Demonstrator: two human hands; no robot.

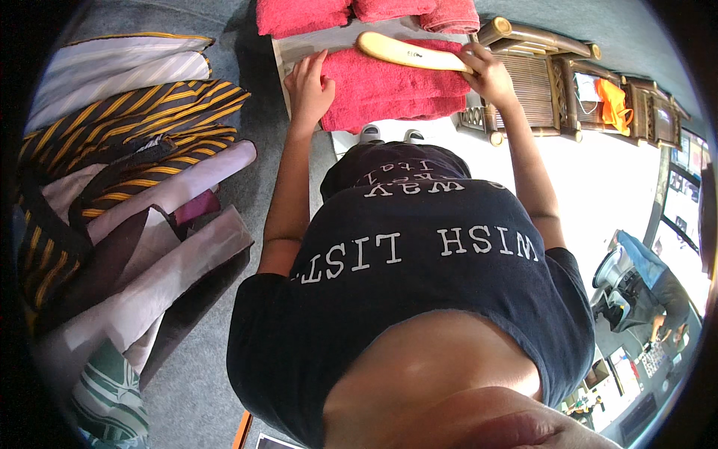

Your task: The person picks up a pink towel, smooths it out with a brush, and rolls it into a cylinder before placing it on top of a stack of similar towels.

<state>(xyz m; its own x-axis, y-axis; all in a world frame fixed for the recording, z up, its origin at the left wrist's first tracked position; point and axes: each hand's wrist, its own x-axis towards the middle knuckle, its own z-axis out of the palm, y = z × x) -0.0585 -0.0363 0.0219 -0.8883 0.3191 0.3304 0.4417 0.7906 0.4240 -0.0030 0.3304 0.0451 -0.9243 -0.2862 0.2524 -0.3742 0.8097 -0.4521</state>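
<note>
— What are the hands doing?
— The left hand (308,86) lies flat, fingers spread, on the folded red towel (396,90); the right hand (485,71) grips a cream wooden paddle (407,52) laid across it.
— Nearly finished?
— Folded already (pressing seems unfinished); more red towels (359,11) lie beyond both hands.

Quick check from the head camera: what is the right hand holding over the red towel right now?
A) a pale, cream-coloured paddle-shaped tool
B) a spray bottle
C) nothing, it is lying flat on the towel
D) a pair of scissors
A: the right hand grips one end of a pale cream paddle-shaped tool lying across the folded red towel, while the left hand rests flat at the towel's left edge.
</note>
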